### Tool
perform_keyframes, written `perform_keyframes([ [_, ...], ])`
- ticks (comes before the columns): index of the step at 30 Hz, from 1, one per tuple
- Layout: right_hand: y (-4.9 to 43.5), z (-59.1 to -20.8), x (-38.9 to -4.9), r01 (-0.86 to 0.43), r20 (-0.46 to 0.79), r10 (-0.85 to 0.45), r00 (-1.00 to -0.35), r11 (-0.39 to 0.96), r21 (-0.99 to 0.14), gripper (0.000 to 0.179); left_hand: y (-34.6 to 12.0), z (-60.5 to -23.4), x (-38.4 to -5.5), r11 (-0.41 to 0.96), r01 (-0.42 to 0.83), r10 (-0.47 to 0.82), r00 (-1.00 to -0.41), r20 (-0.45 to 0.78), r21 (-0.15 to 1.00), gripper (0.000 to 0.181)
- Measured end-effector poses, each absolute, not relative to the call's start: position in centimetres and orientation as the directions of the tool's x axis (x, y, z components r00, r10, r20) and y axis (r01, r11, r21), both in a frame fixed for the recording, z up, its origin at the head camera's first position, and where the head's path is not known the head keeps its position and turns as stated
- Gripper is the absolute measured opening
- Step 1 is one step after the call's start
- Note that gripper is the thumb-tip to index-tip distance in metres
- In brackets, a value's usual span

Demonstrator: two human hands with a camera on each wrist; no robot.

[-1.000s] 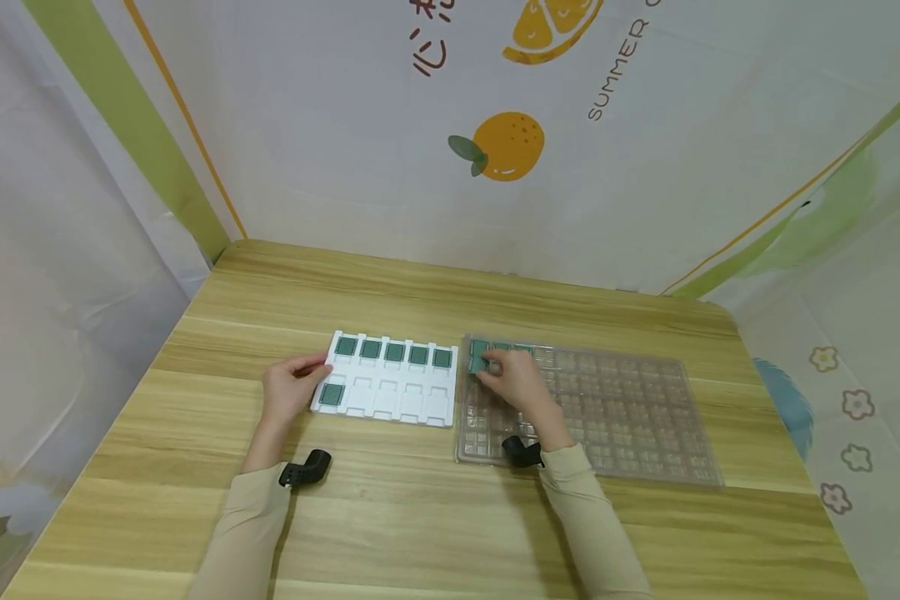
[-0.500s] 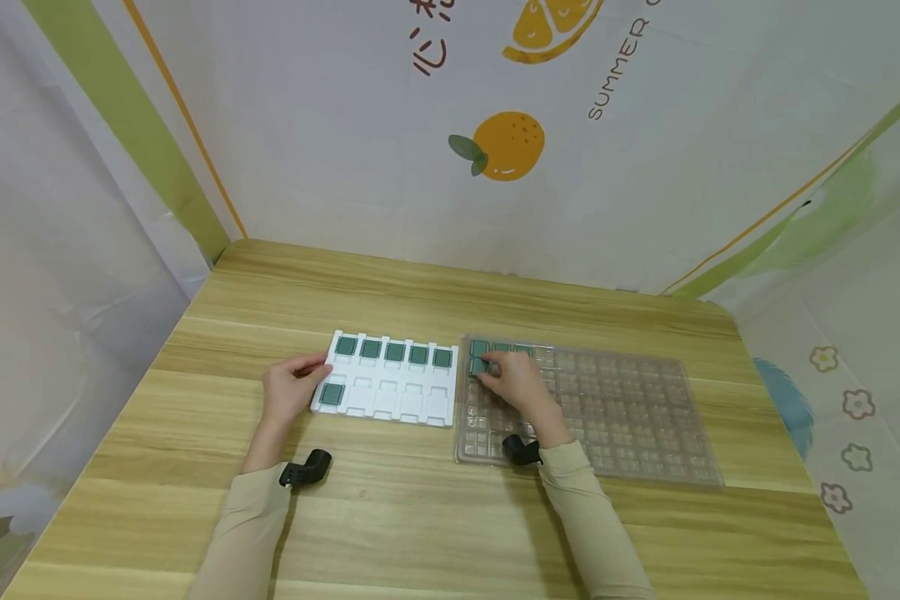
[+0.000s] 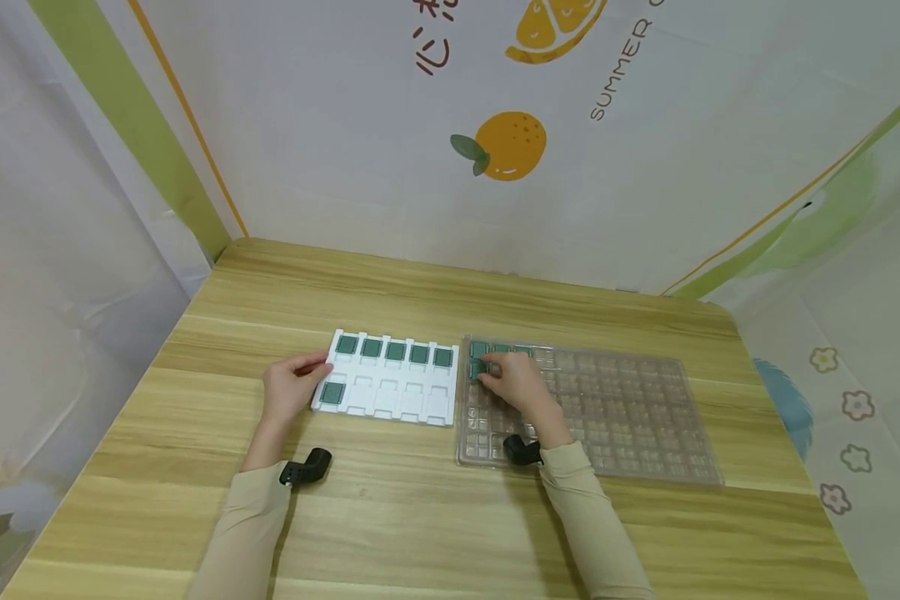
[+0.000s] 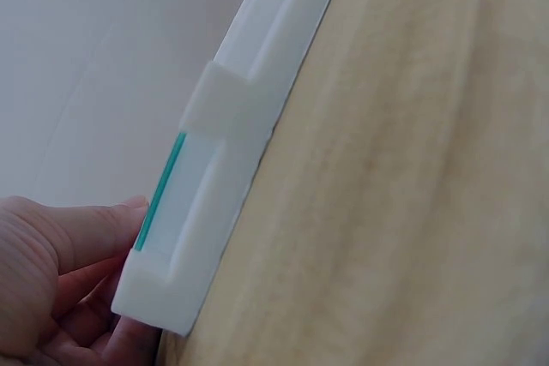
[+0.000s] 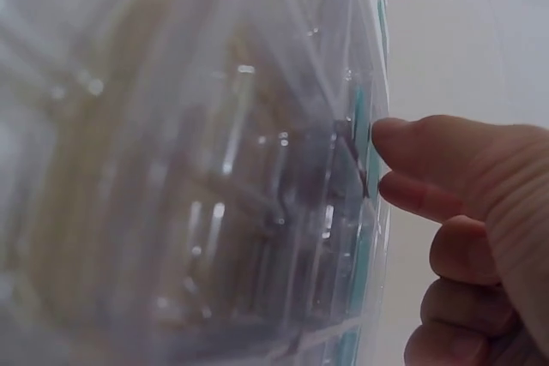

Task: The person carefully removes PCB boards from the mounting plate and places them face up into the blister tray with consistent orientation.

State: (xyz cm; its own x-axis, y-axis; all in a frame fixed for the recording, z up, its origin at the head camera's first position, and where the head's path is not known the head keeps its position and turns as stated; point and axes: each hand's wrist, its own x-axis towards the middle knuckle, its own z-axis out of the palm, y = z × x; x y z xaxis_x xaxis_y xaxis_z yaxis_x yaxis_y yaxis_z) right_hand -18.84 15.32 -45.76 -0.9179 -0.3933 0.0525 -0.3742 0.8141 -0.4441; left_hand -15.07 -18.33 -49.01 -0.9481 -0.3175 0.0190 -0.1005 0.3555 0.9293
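Note:
My left hand (image 3: pixel 288 387) pinches the left edge of a white tray (image 3: pixel 371 371). The tray's far row bears several green square chips (image 3: pixel 394 351), and one more chip (image 3: pixel 332 392) sits at its near left. In the left wrist view, the thumb lies along the tray's rim beside a chip's green edge. On a clear plastic tray (image 3: pixel 622 417), the right hand (image 3: pixel 516 382) holds thumb and forefinger at a green chip (image 3: pixel 477 367) in the second row, leftmost column. That chip looks level with its pocket in the right wrist view; the other fingers are curled.
Along the clear tray's far row lie more green chips (image 3: pixel 501 347). Its remaining pockets stretch to the right. Both trays stand side by side on a wooden table (image 3: pixel 390 517), with a printed curtain (image 3: pixel 345 125) behind it. Black camera mounts (image 3: pixel 307 467) sit on both wrists.
The chip under my right hand has shifted slightly toward me and now lies flatter in its pocket, apart from the chip behind it. The left hand has stayed put.

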Motion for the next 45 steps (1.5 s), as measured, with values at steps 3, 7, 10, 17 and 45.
perform_keyframes([
  [3,15.3,-45.8,-18.8,-0.373,0.058,-0.391,-0.919,0.808,-0.456,0.029,-18.3,-49.0,-15.1,0.349,-0.104,-0.317,-0.948,0.012,0.931,0.021],
  [7,15.2,-45.6,-18.8,-0.384,0.078,-0.393,-0.916,0.804,-0.455,0.028,-18.3,-48.9,-15.1,0.35,-0.113,-0.315,-0.949,0.004,0.93,0.021],
  [10,15.1,-45.5,-18.7,-0.393,0.091,-0.398,-0.913,0.797,-0.459,0.027,-18.3,-48.9,-15.1,0.354,-0.114,-0.313,-0.95,0.003,0.928,0.022],
  [17,14.5,-45.4,-18.4,-0.405,0.119,-0.396,-0.91,0.793,-0.455,0.027,-18.3,-49.0,-15.1,0.357,-0.09,-0.309,-0.951,0.026,0.93,0.021],
  [45,11.0,-44.3,-17.7,-0.435,0.148,-0.425,-0.893,0.732,-0.524,0.028,-18.3,-49.1,-15.2,0.351,-0.085,-0.31,-0.95,0.03,0.933,0.021],
])
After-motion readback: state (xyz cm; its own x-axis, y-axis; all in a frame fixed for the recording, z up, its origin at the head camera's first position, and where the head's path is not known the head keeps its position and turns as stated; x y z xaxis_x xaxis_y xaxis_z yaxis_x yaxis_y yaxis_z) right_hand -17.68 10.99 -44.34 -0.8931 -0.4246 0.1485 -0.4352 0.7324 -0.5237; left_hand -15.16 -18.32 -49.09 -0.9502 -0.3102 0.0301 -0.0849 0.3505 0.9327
